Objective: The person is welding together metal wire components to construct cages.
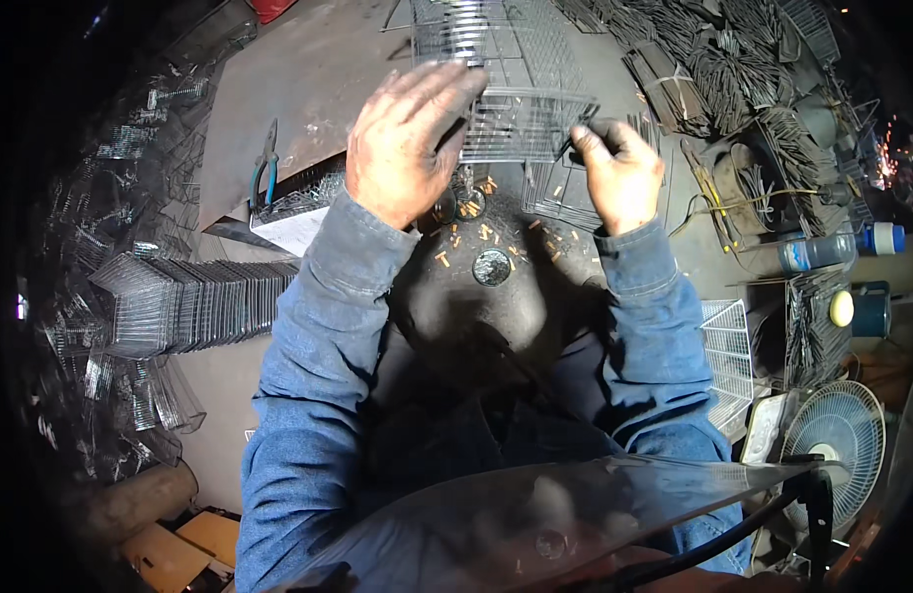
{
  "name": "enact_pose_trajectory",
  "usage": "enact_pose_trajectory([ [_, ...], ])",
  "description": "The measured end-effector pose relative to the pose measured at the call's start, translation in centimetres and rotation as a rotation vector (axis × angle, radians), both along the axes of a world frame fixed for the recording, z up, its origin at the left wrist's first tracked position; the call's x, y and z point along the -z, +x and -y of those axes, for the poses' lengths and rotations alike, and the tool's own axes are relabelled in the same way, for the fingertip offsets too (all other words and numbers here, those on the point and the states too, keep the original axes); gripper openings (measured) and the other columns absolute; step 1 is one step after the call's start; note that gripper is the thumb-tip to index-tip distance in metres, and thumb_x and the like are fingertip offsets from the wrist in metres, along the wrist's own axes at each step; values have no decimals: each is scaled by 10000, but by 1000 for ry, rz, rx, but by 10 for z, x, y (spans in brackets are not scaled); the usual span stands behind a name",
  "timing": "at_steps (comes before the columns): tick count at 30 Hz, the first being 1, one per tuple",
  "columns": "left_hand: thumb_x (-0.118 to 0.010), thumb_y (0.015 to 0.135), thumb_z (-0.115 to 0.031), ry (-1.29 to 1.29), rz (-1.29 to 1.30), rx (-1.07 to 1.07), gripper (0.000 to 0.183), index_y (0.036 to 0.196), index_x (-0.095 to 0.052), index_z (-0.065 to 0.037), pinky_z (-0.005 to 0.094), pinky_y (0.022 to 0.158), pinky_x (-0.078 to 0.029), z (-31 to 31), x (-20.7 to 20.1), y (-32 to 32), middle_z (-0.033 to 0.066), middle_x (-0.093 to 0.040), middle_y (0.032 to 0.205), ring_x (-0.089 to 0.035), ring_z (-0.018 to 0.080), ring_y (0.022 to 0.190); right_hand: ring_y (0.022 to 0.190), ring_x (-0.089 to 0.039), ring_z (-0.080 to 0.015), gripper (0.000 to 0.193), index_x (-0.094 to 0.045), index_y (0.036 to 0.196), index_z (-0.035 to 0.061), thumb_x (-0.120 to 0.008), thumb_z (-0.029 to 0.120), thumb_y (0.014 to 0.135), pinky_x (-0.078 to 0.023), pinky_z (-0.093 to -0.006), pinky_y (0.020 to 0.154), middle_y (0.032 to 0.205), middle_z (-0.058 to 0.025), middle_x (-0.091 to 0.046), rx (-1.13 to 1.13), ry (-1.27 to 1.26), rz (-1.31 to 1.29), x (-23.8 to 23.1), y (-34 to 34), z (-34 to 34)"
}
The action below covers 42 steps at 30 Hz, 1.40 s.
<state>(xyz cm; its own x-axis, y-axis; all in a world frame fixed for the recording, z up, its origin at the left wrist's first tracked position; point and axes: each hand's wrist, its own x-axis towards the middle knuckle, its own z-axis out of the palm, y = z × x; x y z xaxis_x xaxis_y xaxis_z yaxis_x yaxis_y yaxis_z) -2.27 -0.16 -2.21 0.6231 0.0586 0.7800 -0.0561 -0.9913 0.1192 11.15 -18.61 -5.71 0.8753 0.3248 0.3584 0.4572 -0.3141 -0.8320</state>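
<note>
A wire mesh basket frame (523,127) stands at the top middle, its bars running across between my hands. My left hand (402,143) is at its left edge, fingers stretched forward and thumb apart. I cannot tell whether it touches the wire. At the frame's right edge my right hand (622,173) has its fingers curled, thumb and forefinger closed in a pinch. A dark thin bit shows at the fingertips; its kind is unclear. Below the right hand's side lies another wire grid (563,193). Nearer me sits a small round tin (492,267) of tiny metal bits.
Pliers (265,168) lie on a metal sheet (278,94) at the left, above a white box (290,232). Stacked wire racks (194,304) stand further left. At the right are wire bundles (733,74), a bottle (817,252) and a fan (834,445). A clear visor (535,514) crosses the lower edge.
</note>
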Motion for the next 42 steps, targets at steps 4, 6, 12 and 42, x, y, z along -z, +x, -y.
enact_pose_trajectory([
  [4,-704,751,-135,-7,-7,-6,365,1113,-655,-140,410,957,-461,3,-7,-7,56,-647,1142,-594,259,1084,649,-671,-209,148,-695,873,24,-711,151,800,-519,-313,614,719,-133,-677,-75,73,231,5,-5,2],
  [6,-707,749,-160,6,-27,23,321,1063,-667,-108,412,926,-471,2,-20,-5,69,-652,1115,-599,270,1057,636,-669,-230,133,-693,860,29,-708,144,797,-517,-325,602,709,-136,-670,-65,28,296,2,-6,2],
  [12,-685,792,-412,87,-390,-113,641,1284,-489,-50,451,948,-462,18,-50,40,181,-492,1322,-494,377,1187,628,-668,-223,149,-691,848,18,-719,149,782,-516,-322,592,710,-146,-668,-63,57,220,-4,-8,-3],
  [42,-721,742,-430,162,-630,-100,752,1391,-396,-230,480,1057,-379,-24,-44,29,12,-394,1439,-321,332,1346,944,-643,-321,537,-680,1048,33,-616,503,796,-496,-418,824,1014,-209,-669,-1014,-1014,-501,231,-116,35],
])
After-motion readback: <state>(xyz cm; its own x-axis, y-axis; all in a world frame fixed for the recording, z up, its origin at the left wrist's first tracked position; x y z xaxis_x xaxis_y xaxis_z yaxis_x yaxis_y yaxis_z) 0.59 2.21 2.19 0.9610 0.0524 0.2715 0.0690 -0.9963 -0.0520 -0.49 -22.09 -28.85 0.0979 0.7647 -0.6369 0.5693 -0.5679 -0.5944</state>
